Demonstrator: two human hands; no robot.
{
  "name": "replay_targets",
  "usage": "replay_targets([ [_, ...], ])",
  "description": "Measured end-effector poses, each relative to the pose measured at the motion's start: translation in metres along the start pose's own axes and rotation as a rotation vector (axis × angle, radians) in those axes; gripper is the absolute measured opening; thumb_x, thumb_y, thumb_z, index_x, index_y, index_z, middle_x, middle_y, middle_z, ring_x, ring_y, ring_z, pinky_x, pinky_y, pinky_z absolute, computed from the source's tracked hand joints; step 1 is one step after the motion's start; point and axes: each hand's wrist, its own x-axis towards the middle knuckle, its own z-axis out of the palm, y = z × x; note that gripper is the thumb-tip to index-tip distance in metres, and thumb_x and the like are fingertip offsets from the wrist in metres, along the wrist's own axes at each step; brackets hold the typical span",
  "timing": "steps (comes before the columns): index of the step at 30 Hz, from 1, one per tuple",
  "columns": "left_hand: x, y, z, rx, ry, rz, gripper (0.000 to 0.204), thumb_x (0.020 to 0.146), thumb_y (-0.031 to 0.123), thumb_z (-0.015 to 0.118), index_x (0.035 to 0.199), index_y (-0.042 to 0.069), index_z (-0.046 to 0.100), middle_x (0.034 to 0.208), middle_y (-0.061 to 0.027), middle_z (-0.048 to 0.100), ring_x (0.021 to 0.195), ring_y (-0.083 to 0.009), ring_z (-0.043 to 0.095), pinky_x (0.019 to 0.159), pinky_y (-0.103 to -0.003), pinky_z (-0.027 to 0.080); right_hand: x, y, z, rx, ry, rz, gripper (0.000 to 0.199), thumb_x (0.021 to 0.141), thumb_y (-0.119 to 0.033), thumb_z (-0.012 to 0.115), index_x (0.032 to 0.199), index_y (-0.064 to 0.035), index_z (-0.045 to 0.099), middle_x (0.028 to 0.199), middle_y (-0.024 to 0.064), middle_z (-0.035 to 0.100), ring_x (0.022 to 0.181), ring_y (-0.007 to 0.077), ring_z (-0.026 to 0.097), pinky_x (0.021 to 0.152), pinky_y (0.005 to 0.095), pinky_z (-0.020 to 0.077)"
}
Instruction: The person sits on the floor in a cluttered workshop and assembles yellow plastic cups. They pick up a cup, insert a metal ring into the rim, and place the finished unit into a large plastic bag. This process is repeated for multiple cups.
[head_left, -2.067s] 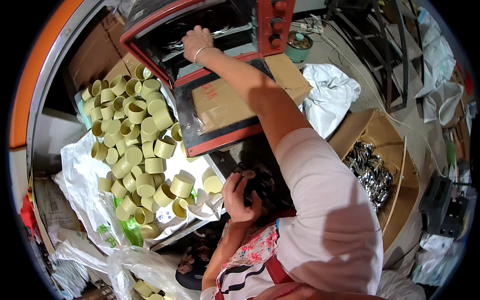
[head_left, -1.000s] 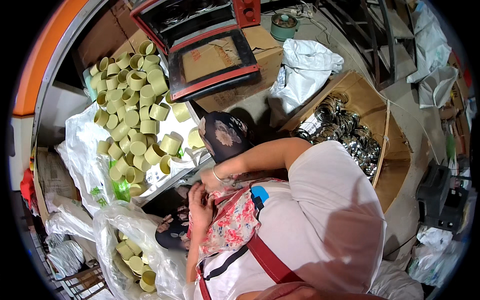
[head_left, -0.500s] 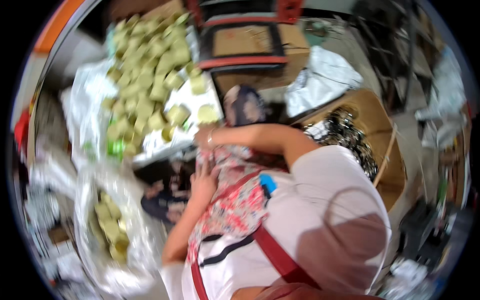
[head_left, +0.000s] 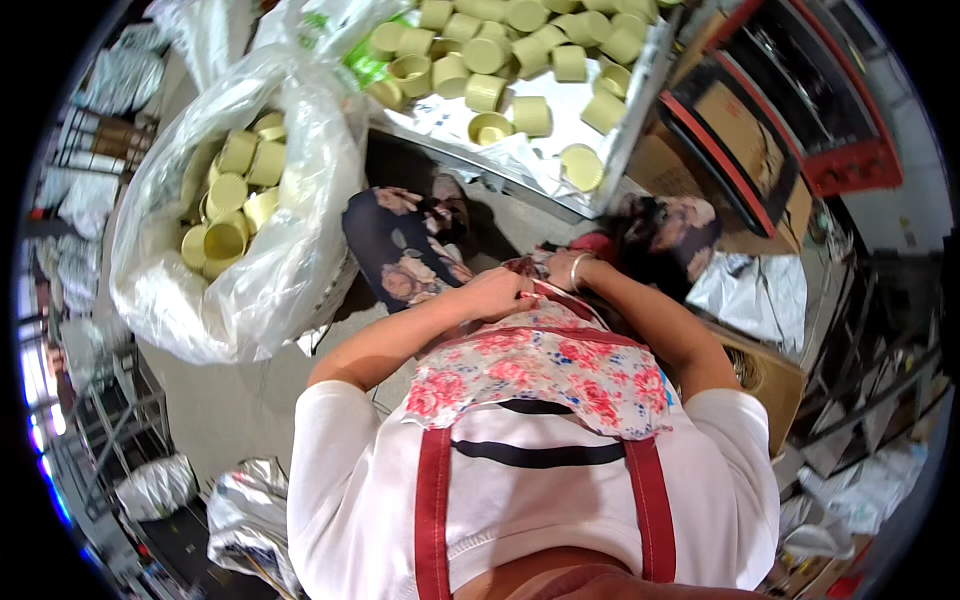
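Both of my hands are low in my lap at the edge of the floral apron (head_left: pixel 510 370) with red trim. My left hand (head_left: pixel 497 293) is closed on the apron's red-trimmed edge, its fingers curled. Close beside it, my right hand (head_left: pixel 564 268), with a light bracelet on the wrist, grips the same cloth; its fingertips are partly hidden. Beyond my knees stands a metal tray (head_left: pixel 580 207) lined with white and heaped with yellow-green ridged cups (head_left: pixel 486 93). More such cups (head_left: pixel 227 195) lie in a clear plastic bag (head_left: pixel 255 310) at my left.
A red and black machine (head_left: pixel 850 165) stands at the far right above a cardboard box (head_left: pixel 655 165). Nearby lies a white bag (head_left: pixel 752 295), and an open carton (head_left: pixel 775 390) is by my right arm. Silvery bags (head_left: pixel 250 520) rest behind on the left.
My view has swung round to the left, bringing the bag of cups higher in the picture. My hands have come together at the apron's edge; the left fingers were spread on it before.
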Motion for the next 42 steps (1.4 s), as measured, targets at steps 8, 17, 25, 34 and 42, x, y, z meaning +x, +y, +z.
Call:
replay_targets([
  [8, -0.002, -0.017, 0.010, -0.431, 0.218, 0.130, 0.033, 0.086, 0.029, 0.052, 0.071, 0.002, 0.063, 0.074, -0.0143, 0.060, 0.072, -0.0239, 0.058, 0.067, -0.034, 0.045, 0.027, 0.031, 0.004, 0.049, -0.018, -0.500, 0.043, 0.071, -0.034, 0.062, 0.105, -0.0079, 0.059, 0.094, 0.0176, 0.063, 0.078, 0.0327, 0.060, 0.075, 0.0377, 0.0475],
  [17, 0.031, -0.050, 0.028, -0.980, 1.125, -0.176, 0.020, 0.076, 0.016, 0.067, 0.088, 0.001, 0.064, 0.074, -0.0035, 0.060, 0.070, -0.0108, 0.053, 0.070, -0.026, 0.044, 0.007, -0.020, -0.068, 1.267, 0.417, -0.222, 0.018, 0.075, 0.001, 0.051, 0.092, -0.0004, 0.058, 0.083, 0.0058, 0.060, 0.072, 0.0132, 0.057, 0.065, 0.0251, 0.0475],
  [25, -0.012, -0.047, -0.092, -0.540, 0.553, -0.240, 0.030, 0.073, 0.020, 0.069, 0.096, 0.002, 0.063, 0.079, -0.0053, 0.063, 0.074, -0.0099, 0.055, 0.072, -0.027, 0.045, 0.010, 0.006, -0.108, 0.249, 0.666, -0.285, 0.036, 0.073, -0.015, 0.069, 0.104, -0.0016, 0.055, 0.090, 0.0090, 0.059, 0.082, 0.0161, 0.055, 0.075, 0.0274, 0.0442],
  [34, 0.068, -0.231, -0.292, -0.251, 1.045, -0.499, 0.039, 0.076, 0.027, 0.063, 0.100, -0.003, 0.061, 0.092, -0.0141, 0.065, 0.083, -0.0212, 0.062, 0.076, -0.030, 0.048, 0.058, 0.040, -0.125, -0.617, 0.444, -0.384, 0.032, 0.073, -0.020, 0.053, 0.099, -0.0040, 0.058, 0.105, 0.0165, 0.054, 0.093, 0.0303, 0.054, 0.085, 0.0375, 0.0423],
  [42, 0.172, -0.478, -0.360, 0.297, 0.883, -0.820, 0.035, 0.074, 0.033, 0.054, 0.076, 0.001, 0.066, 0.082, -0.0231, 0.062, 0.079, -0.0376, 0.060, 0.072, -0.044, 0.047, 0.023, 0.007, -0.169, -0.083, 0.578, -0.192, 0.038, 0.074, -0.022, 0.059, 0.104, -0.0035, 0.047, 0.106, 0.0155, 0.051, 0.088, 0.0308, 0.055, 0.072, 0.0380, 0.0466],
])
